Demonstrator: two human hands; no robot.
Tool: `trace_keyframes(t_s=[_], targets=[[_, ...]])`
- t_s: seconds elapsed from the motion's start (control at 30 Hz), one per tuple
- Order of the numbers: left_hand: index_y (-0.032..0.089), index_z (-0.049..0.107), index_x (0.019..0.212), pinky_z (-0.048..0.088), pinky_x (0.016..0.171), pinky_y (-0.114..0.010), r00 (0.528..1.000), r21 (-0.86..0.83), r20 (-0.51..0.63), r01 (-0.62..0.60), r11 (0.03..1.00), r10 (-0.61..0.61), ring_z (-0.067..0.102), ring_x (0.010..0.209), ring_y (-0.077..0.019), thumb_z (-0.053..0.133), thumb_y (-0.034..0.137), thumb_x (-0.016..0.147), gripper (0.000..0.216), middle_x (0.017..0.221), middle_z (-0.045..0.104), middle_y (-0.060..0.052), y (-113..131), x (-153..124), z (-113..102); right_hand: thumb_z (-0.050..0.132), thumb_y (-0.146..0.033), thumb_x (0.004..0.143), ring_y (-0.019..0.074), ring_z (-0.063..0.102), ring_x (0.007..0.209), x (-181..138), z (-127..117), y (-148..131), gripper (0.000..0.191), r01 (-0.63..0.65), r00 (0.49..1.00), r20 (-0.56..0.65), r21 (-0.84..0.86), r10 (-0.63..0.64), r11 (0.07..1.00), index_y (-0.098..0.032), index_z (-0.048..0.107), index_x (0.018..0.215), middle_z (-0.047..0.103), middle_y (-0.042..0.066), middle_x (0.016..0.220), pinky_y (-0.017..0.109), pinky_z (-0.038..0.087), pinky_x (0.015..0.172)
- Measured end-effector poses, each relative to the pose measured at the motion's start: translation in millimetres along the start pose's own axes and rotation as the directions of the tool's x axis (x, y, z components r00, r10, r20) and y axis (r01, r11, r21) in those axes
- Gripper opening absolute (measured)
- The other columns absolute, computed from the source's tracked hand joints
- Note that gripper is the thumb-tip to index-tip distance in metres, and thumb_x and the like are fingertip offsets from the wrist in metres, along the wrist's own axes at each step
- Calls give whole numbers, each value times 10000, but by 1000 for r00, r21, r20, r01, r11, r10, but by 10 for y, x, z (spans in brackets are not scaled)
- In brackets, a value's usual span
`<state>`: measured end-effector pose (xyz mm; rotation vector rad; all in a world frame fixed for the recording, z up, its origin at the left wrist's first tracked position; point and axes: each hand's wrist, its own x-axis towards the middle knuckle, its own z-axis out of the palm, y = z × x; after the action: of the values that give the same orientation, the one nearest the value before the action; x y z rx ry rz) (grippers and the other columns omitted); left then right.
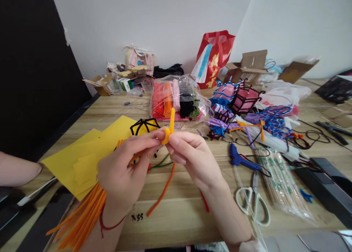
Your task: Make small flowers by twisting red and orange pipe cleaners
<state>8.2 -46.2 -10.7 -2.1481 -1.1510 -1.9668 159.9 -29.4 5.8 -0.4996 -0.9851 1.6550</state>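
Both hands meet over the middle of the table around a yellow-orange pipe cleaner (pixel 172 120). Part of it is wound into a small coil, and a straight end points up. The coil is pinched between the fingertips of my left hand (pixel 123 165). My right hand (pixel 196 158) grips it close by, thumb against index finger, at the base of the upright end. Beneath my left wrist lies a bundle of orange pipe cleaners (pixel 82 217). A black wire-like frame (pixel 145 124) stands behind my left hand, partly hidden. One loose orange pipe cleaner (pixel 162 195) curves across the tabletop below the hands.
Yellow sheets (pixel 90 145) lie at left, near another person's arm (pixel 18 169). Behind is a clear bag of coloured pipe cleaners (pixel 178 98). Rightward are small lanterns (pixel 246 99), a blue glue gun (pixel 243 158), scissors (pixel 253 200) and packed sticks (pixel 283 182). A red bag (pixel 216 57) stands at the wall.
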Motion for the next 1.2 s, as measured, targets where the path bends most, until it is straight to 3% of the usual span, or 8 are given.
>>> trace_keyframes(t_s=[0.1,0.4,0.57,0.7,0.93,1.07,1.2], targets=[[310,759,1125,693,864,-294,997,10,69,-37,999,36,815,998,-163,728,51,940,320,1127,830,65,-17,19,-46,875,-464,797,35,262,476,5,-14,-22,362,-53,998,46,15,52,998,-177,731,631,561,-44,609,232,201,454],[354,734,1213,647,869,-315,983,17,155,-99,995,95,796,1004,-159,672,18,960,426,1179,816,68,-37,67,-114,899,-413,790,13,168,451,4,-40,-74,267,-220,968,154,146,198,964,-169,790,784,414,-101,566,193,136,422],[342,740,1156,636,773,-319,978,-27,197,-62,998,66,765,863,-150,719,63,949,349,993,815,54,-30,107,-150,876,-390,794,14,174,432,59,-127,-87,237,-343,905,323,165,278,925,-173,791,752,377,-100,552,188,123,411],[348,725,1182,601,774,-327,965,24,248,-94,995,85,734,858,-166,680,90,981,330,985,787,32,-48,137,-188,880,-371,780,17,187,418,97,-192,-103,224,-382,875,370,134,311,914,-165,804,738,409,-87,532,203,102,402],[338,728,1150,503,783,-368,900,130,380,-281,951,214,690,833,-211,623,173,1020,235,994,771,-3,-196,234,-278,897,-408,766,50,294,439,27,-228,-186,240,-216,947,218,-111,236,970,-181,828,724,609,-28,539,243,188,436],[335,726,1059,514,755,-350,907,178,377,-269,946,187,690,800,-210,635,218,1021,152,927,756,-10,-212,260,-294,888,-470,772,80,350,494,-50,-189,-195,291,-139,978,96,-349,183,927,-186,829,741,601,-25,538,247,222,456],[278,713,1044,556,764,-315,918,215,355,-267,939,179,723,826,-191,646,195,1015,111,915,752,-11,-95,227,-281,894,-422,764,130,504,612,-98,-111,-135,255,-34,999,-35,-517,18,855,-192,804,702,687,23,670,266,348,518]])
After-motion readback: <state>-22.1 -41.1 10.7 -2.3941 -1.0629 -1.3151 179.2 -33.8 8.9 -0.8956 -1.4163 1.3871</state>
